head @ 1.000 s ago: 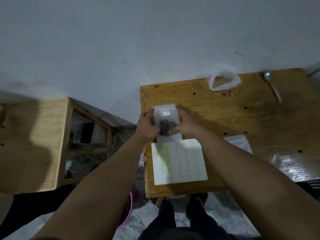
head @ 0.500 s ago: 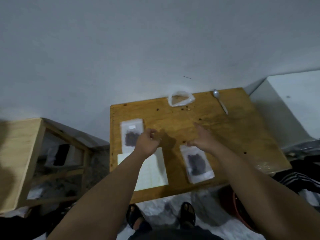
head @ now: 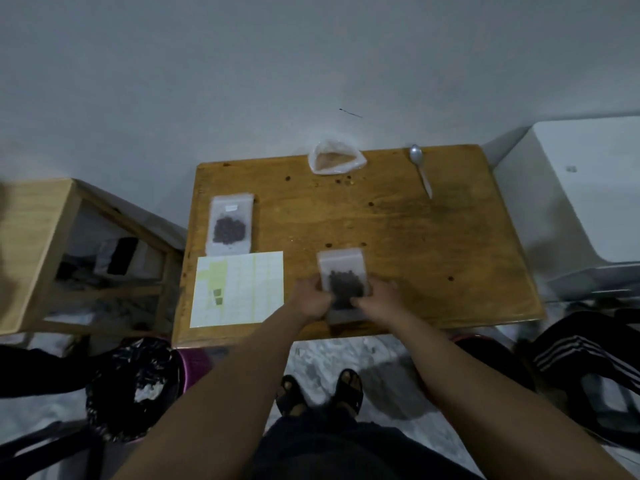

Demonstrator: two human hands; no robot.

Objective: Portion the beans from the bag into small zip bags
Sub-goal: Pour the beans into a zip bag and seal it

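Observation:
A small clear zip bag (head: 342, 271) holding dark beans lies near the front edge of the wooden table (head: 433, 244). My left hand (head: 310, 299) grips its lower left side and my right hand (head: 375, 299) grips its lower right side. A second small zip bag of beans (head: 230, 225), with a white label near its top, lies flat at the table's left side. The crumpled clear source bag (head: 336, 161) sits at the far edge, with a few loose beans scattered beside it.
A metal spoon (head: 420, 168) lies at the table's far right. A label sheet (head: 237, 289) rests at the front left corner. A wooden shelf unit (head: 38, 251) stands to the left, a white appliance (head: 585, 202) to the right. My sandalled feet (head: 322, 389) are below.
The labelled bag that both hands held now lies at the table's left. Both hands moved to the second bag of beans near the front edge and took hold of it.

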